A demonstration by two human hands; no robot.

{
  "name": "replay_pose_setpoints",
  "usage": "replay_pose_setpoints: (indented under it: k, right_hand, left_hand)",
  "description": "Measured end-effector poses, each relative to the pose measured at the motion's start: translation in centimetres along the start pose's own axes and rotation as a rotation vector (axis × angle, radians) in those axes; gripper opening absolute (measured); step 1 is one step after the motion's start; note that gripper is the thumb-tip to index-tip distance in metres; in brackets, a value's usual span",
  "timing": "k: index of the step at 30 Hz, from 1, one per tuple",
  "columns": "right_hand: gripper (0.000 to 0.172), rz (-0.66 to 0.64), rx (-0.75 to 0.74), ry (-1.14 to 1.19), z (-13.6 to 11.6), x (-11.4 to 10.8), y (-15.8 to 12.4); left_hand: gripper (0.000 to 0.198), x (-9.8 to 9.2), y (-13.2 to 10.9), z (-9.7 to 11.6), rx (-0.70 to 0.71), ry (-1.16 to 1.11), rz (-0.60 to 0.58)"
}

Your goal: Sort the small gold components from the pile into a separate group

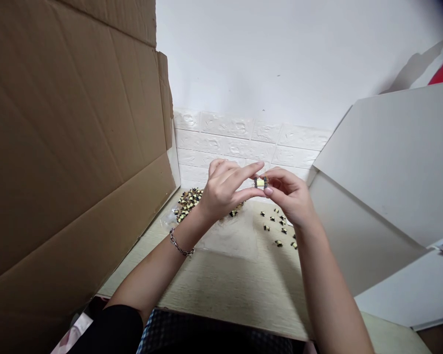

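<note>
Head view: the right hand [293, 197] is closed in a pinch, thumb and forefinger on the right end of a small yellow-banded component [260, 183], raised above the tabletop [210, 290]. The left hand [223, 186] is partly open, forefinger spread above the piece and thumb along its near side; whether it also grips cannot be told. Similar pieces form a heap [189, 200] at far left, by a clear plastic sheet [227, 243]; loose pieces [278, 243] lie scattered to the right. Assessment: the piece is best steadied by its dark end, with light pressure, keeping fingertips from bending the thin pins.
</note>
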State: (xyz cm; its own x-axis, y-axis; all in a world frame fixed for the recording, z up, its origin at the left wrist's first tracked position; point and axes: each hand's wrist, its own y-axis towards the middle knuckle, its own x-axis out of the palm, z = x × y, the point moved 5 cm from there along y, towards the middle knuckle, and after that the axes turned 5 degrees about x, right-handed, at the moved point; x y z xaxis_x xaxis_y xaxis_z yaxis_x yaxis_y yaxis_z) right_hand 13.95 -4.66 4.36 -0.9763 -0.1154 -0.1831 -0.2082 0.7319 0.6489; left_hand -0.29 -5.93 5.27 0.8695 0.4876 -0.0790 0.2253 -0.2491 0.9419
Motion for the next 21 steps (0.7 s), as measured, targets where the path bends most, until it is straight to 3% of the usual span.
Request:
replay_pose_setpoints:
  k: [4, 10, 17, 21]
  right_hand:
    - [0.015, 0.053, 0.046, 0.132, 0.5, 0.3, 0.1]
    - [0.013, 0.019, 0.282, 0.411, 1.5, 0.4, 0.3]
    - [0.009, -0.153, 0.542, 0.58, 4.5, 0.5, 0.4]
    - [0.011, -0.162, 0.643, 0.575, 6.0, 0.3, 0.4]
  left_hand:
    - [0.043, 0.0, 0.0, -0.1, -0.024, -0.047, -0.019]
    - [0.028, 0.1, 0.2, -0.7, -0.102, -0.08, -0.102]
    - [0.031, 1.9, -0.1, -0.7, -0.116, -0.143, -0.533]
    - [0.031, 2.7, -0.8, -1.0, -0.144, -0.19, -0.667]
